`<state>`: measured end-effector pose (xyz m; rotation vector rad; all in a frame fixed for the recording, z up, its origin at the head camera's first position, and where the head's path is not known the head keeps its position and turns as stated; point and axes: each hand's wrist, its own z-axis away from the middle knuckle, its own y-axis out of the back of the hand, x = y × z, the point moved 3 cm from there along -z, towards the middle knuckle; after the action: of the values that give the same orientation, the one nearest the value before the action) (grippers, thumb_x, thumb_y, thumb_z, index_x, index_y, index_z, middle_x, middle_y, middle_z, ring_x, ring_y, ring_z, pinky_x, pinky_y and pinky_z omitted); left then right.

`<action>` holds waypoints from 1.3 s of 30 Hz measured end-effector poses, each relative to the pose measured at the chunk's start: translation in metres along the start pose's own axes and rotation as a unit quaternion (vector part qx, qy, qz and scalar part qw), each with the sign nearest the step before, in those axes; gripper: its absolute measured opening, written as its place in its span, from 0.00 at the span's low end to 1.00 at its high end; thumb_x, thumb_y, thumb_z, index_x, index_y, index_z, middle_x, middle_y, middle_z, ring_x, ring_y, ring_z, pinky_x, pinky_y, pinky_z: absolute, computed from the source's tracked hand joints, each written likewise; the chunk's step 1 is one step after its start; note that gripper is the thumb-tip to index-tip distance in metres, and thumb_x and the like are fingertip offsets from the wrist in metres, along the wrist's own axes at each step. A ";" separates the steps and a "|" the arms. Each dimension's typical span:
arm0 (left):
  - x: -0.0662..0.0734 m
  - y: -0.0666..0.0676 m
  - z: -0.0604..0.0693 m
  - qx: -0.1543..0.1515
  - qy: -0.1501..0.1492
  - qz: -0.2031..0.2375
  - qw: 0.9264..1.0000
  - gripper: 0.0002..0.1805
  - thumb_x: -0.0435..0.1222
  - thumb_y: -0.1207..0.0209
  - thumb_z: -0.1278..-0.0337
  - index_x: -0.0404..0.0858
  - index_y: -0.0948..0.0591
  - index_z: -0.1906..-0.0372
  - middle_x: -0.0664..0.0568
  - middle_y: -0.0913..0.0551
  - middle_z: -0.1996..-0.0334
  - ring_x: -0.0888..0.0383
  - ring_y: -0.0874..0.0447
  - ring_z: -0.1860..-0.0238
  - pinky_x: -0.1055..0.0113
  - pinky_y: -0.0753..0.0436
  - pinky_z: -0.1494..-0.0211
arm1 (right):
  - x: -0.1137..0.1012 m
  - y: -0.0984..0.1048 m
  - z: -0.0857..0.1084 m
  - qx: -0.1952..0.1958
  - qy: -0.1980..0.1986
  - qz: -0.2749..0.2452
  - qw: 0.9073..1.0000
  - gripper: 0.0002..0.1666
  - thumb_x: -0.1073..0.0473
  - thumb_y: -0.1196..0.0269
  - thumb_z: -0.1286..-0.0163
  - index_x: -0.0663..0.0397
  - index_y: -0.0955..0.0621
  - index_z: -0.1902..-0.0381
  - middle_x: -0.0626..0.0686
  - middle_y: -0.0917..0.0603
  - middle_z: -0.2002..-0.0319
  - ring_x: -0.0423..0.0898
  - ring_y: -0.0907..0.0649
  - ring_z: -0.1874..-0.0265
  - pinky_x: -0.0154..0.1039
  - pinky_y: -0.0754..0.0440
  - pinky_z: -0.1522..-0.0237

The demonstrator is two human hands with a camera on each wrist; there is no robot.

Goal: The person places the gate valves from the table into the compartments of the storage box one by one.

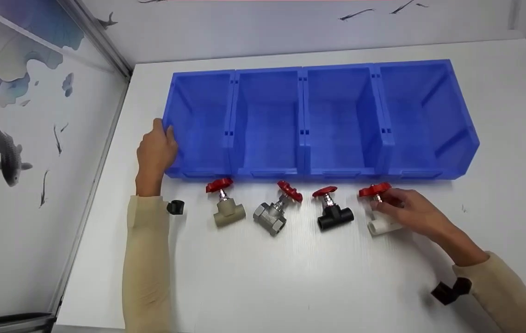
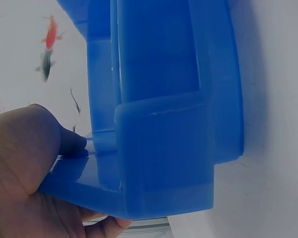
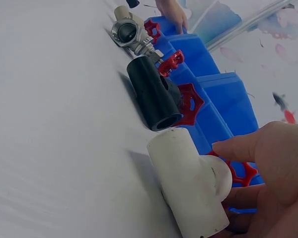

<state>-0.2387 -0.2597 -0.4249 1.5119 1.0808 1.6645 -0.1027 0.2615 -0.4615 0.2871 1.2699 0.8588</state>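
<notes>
At the left end of the row, my left hand (image 1: 155,150) grips the side wall of a blue bin (image 2: 164,153), thumb inside and fingers outside. My right hand (image 1: 414,213) pinches a white valve (image 3: 184,181) with a red handwheel (image 1: 374,189) around its neck; part of the valve is hidden behind the hand. Left of it lies a black valve (image 1: 335,218), then a silver metal valve (image 1: 270,217) and a beige valve (image 1: 229,213). Each has a red handwheel and lies on the table in front of the bins.
Several blue bins stand joined side by side, among them a middle one (image 1: 269,134) and the right-end one (image 1: 422,125). They sit on a white table (image 1: 267,282). Panels with painted fish (image 1: 8,152) rise at the left and back.
</notes>
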 end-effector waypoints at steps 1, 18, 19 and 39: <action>0.000 0.000 0.000 0.001 -0.001 0.001 1.000 0.25 0.42 0.62 0.22 0.26 0.35 0.36 0.24 0.21 0.49 0.29 0.19 0.50 0.37 0.22 0.52 | 0.000 -0.001 0.000 0.000 -0.002 -0.002 1.000 0.19 0.48 0.38 0.28 0.60 0.18 0.55 0.52 0.19 0.65 0.48 0.25 0.63 0.37 0.29 0.65; 0.004 0.000 0.002 0.006 -0.001 0.015 1.000 0.24 0.41 0.61 0.22 0.26 0.34 0.37 0.25 0.21 0.48 0.30 0.19 0.50 0.38 0.22 0.52 | 0.004 -0.005 -0.001 -0.005 -0.044 -0.041 0.998 0.18 0.51 0.42 0.25 0.61 0.18 0.54 0.54 0.22 0.61 0.49 0.28 0.61 0.38 0.31 0.65; 0.003 0.000 0.002 0.006 -0.001 0.015 1.000 0.23 0.41 0.61 0.22 0.26 0.34 0.37 0.25 0.21 0.49 0.30 0.19 0.50 0.38 0.22 0.52 | 0.004 -0.005 -0.002 -0.005 -0.046 -0.040 0.998 0.18 0.51 0.42 0.25 0.61 0.18 0.54 0.53 0.22 0.61 0.49 0.28 0.61 0.38 0.32 0.65; -0.002 -0.002 -0.001 0.009 0.003 0.011 1.000 0.24 0.42 0.62 0.22 0.28 0.34 0.37 0.25 0.21 0.48 0.30 0.19 0.50 0.37 0.22 0.52 | -0.003 -0.006 -0.001 -0.039 -0.052 -0.064 0.996 0.22 0.48 0.41 0.26 0.65 0.24 0.54 0.54 0.25 0.63 0.49 0.28 0.60 0.40 0.29 0.62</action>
<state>-0.2396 -0.2604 -0.4275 1.5352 1.0895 1.6792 -0.1016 0.2551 -0.4640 0.1846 1.1434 0.7722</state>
